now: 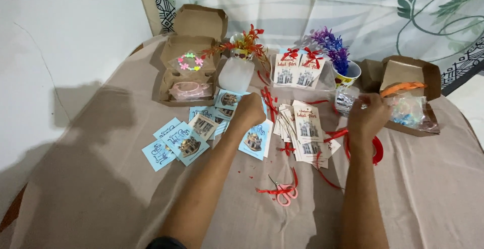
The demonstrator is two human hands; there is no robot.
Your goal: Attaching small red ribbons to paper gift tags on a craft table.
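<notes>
**Hands over cards and ribbon**

Pink scissors (285,193) are lying nearest, on red ribbon. Left hand (248,111) is being kept fisted over blue cards (255,141); contents can't be told. Right hand (366,118) is being closed by the red ribbon roll (375,149); hold unclear.

From my seat, my left hand (248,110) covers part of the blue cards (222,109) beneath it, and I can't tell what its curled fingers pinch. My right hand (367,118) hides whatever it grips near the clear bag (347,99). The far-right box (409,95) has blurred contents; both elbows are cut off at the near edge.
</notes>
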